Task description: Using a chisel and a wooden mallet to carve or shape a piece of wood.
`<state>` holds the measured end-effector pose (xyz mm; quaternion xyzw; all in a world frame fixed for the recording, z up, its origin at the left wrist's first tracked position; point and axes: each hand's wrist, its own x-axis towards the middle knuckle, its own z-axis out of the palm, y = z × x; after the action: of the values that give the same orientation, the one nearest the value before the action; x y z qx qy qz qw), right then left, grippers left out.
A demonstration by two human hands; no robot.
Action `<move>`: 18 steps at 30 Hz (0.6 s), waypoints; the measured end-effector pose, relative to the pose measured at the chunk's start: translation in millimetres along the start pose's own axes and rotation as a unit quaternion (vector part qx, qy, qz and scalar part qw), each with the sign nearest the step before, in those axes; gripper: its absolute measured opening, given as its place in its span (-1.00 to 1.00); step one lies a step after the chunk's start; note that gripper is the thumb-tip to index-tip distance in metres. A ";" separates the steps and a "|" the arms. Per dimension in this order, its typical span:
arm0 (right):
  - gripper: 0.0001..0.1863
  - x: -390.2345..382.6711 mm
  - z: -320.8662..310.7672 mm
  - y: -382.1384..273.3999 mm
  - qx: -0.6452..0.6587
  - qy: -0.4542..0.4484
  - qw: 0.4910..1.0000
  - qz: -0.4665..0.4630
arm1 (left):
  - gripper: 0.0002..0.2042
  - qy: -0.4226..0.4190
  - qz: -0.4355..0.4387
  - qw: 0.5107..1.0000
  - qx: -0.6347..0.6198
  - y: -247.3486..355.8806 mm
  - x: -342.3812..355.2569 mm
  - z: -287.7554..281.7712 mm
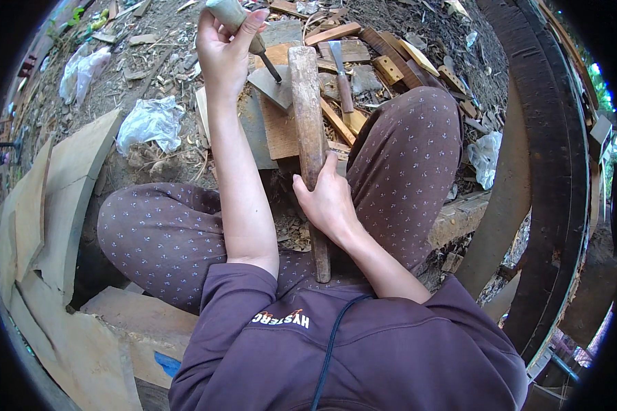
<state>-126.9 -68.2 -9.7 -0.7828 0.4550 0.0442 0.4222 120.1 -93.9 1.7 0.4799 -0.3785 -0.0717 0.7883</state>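
Observation:
My left hand (225,58) is raised at the upper middle, its fingers closed around the pale handle of a chisel (257,45). The chisel's dark, narrow blade slants down to a small flat piece of wood (270,88), which rests against a brown wooden block (279,130) beyond my lap. My right hand (328,202) grips a long, worn wooden mallet (306,103) low on its narrow end. The mallet stands between my knees with its thick end pointing away from me, partly covering the block. A second chisel (344,93) with a brown handle lies just right of the mallet.
Wood offcuts (389,68) and shavings are scattered past my knees. Crumpled plastic bags lie at the left (151,125) and right (485,159). Large thin boards (75,198) lean on my left. A dark curved timber (552,171) rises close on my right.

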 end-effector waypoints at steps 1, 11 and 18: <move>-0.28 0.4 0.6 0.9 -0.002 0.005 1.000 -0.011 | -0.67 0.016 0.004 1.000 0.022 0.1 0.4 -0.2; -0.25 0.5 0.2 -1.7 -0.009 0.006 1.000 -0.021 | -0.76 0.190 -0.050 0.979 0.054 4.5 -1.5 -25.3; -0.25 1.3 3.9 0.3 -0.015 0.016 0.999 -0.030 | -0.74 0.238 -0.032 0.942 -0.235 21.7 -1.1 -45.7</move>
<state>-125.1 -66.5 -13.0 -0.8031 0.4371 0.0264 0.4040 144.3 -49.8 7.2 0.2964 -0.1367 -0.0679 0.9428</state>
